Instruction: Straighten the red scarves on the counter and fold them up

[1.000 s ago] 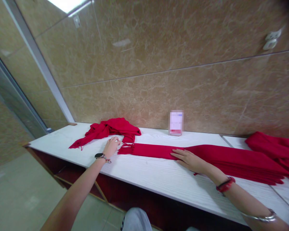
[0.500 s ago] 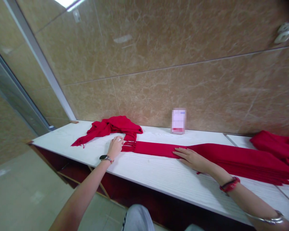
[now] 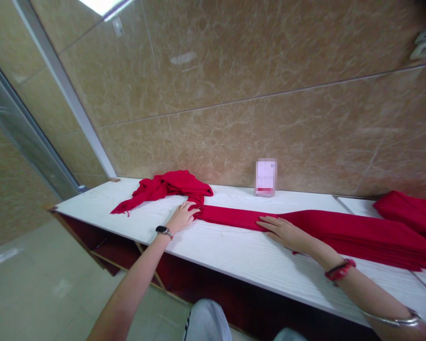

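Holds the left hand [image 3: 182, 216] on the left end of a long red scarf [image 3: 234, 218], with fingertips on the cloth and fingers slightly spread; cannot tell whether pinching the fabric or only resting on it. Lays the right hand [image 3: 286, 232] flat on the scarf farther right, palm down, with fingers stretched out and a little apart. Has the scarf running lengthwise along the white top of a cabinet [image 3: 234, 248], between its front and back edges, narrow from the left hand to the right hand, then broader and layered beyond. Sees a crumpled red cloth [image 3: 179, 182] near the cabinet's back left corner, trailing down close to the left hand. Sees a red bundle [image 3: 406, 208] by the back edge on the right, beside the scarf's broad part. Finds a blurred white card [image 3: 266, 176] upright at the back edge, before the tiled wall [image 3: 234, 71]. Wears a dark watch [image 3: 162, 229] on the left wrist.
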The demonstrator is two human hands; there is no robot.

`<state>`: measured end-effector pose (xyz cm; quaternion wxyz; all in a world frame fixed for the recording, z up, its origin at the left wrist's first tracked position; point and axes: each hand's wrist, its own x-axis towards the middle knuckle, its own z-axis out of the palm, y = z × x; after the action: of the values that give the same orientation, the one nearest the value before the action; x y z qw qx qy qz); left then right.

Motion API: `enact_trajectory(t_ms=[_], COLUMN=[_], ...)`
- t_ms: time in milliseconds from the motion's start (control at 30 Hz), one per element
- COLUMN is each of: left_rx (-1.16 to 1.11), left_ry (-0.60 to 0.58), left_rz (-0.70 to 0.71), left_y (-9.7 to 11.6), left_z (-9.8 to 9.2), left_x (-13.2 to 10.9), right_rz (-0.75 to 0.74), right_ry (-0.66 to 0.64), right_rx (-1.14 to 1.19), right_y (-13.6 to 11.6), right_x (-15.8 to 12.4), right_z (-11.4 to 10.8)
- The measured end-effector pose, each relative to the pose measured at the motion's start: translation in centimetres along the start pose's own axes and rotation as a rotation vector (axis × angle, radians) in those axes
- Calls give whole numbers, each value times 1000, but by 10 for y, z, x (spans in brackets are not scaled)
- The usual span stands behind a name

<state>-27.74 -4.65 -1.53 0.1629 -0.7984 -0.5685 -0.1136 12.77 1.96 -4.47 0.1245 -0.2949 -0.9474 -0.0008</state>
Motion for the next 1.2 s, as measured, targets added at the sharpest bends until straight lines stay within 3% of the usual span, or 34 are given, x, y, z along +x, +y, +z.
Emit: enact_trajectory(t_ms=[267,400,467,600,733,800,900,933,1000,1133,1200], left_rx=[87,-44,-80,-5,93,27,-118,-132,-89,71,39], left_ry=[183,87,49,91,235,266,124,74,50,197,244], left_rz=[-323,-90,-87,-238,-424,-350,-19,33,-54,-462,-433], left_y=[4,3,3,2,6,10,15,16,14,5,5], left_z=[-2,5,9,10,-1,-7,-8,-6,-2,3,1], left_x=[-2,1,2,1,0,1,2,2,2,-1,-2], right_rz=[2,8,9,8,15,18,17,17,18,17,17], right_ry=[-23,-19,-18,-12,-20,-21,-29,-31,-35,-23,-20], right_rx=[-20,0,2,12,17,23,23,18,6,7,8], right_y=[-3,-4,-5,-5,-4,-4,-4,-4,-4,-5,-4], right_x=[0,0,-1,-1,0,0,0,0,0,0,0], right_z=[-3,-5,-5,-6,-6,-6,-6,-6,-6,-5,-5])
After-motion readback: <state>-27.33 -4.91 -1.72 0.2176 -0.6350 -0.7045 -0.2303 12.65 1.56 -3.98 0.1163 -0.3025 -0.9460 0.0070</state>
